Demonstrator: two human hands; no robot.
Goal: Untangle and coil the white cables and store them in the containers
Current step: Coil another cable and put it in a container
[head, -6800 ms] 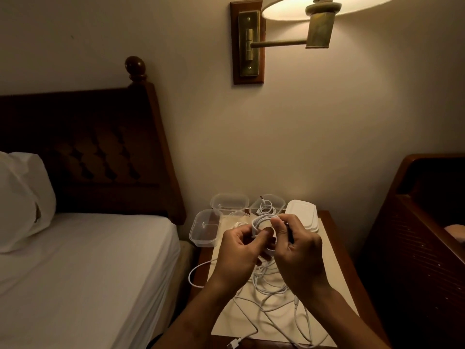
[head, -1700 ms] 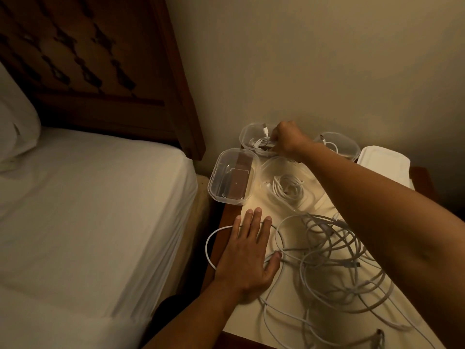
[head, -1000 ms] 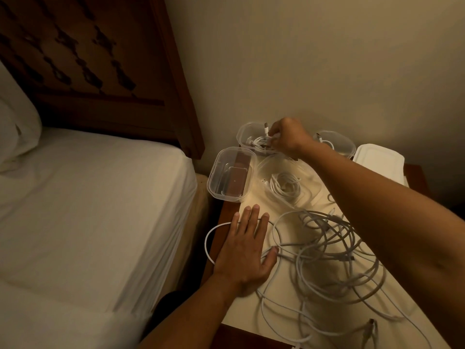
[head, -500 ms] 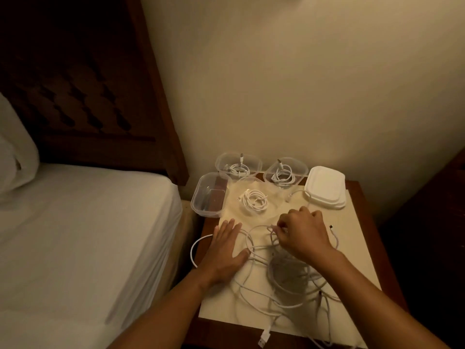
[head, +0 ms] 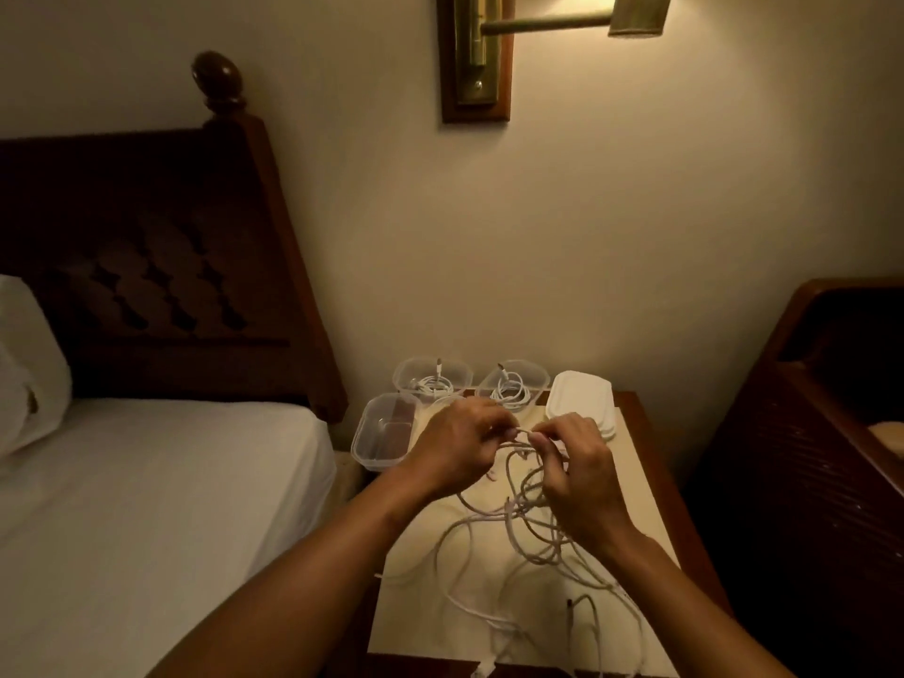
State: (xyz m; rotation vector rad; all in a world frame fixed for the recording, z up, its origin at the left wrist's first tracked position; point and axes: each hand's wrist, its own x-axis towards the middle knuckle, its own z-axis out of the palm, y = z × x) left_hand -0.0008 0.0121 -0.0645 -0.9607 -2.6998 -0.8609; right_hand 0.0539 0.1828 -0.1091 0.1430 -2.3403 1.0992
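Observation:
A tangle of white cables (head: 518, 545) lies on the cream mat of the nightstand. Above it, my left hand (head: 455, 447) and my right hand (head: 577, 472) are raised and pinch one white cable end between them. Strands trail from my fingers down into the tangle. Two clear containers at the back (head: 433, 379) (head: 513, 384) each hold a coiled cable. A third clear container (head: 384, 433) at the left edge shows no cable. A further container behind my left hand is hidden.
A stack of white lids (head: 582, 398) sits at the back right of the nightstand (head: 650, 472). The bed (head: 146, 506) borders it on the left. A dark wooden piece of furniture (head: 807, 457) stands to the right. A wall lamp (head: 474, 56) hangs above.
My right hand left the back container and came to the tangle. My left hand lifted off the mat. Both hands now hold a cable end above the pile.

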